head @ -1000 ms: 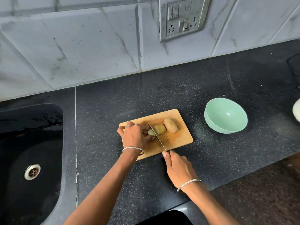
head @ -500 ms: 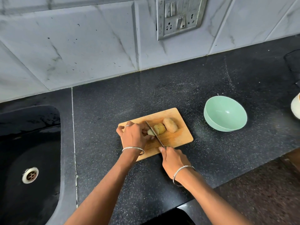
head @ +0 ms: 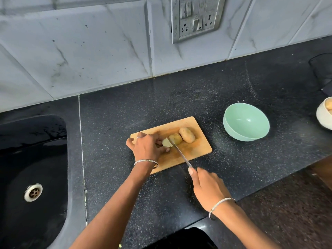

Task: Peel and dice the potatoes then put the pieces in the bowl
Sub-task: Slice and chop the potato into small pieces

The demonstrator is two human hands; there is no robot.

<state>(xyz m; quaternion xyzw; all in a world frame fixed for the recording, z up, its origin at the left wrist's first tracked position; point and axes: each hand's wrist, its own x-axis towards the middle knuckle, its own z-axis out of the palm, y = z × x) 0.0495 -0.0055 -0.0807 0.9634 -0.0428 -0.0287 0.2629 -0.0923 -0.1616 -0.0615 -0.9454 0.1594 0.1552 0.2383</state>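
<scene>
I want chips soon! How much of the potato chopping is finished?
Only just started. Done: a few slices cut off one end. In hand: the left hand steadies that potato while the right hand works the knife through it. Left: the second potato is whole, both look unpeeled, and the green bowl is empty.

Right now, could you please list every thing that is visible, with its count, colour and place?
cutting board: one, light wood, counter centre
potatoes: two, tan; one whole, one partly sliced, on board
knife: one, silver blade, across sliced potato
green bowl: one, mint, empty, right of board
white bowl: one, right edge, cut off
sink: one, black, left
socket plate: one, grey, wall
left hand: fingers steady potato
right hand: grips knife handle
</scene>
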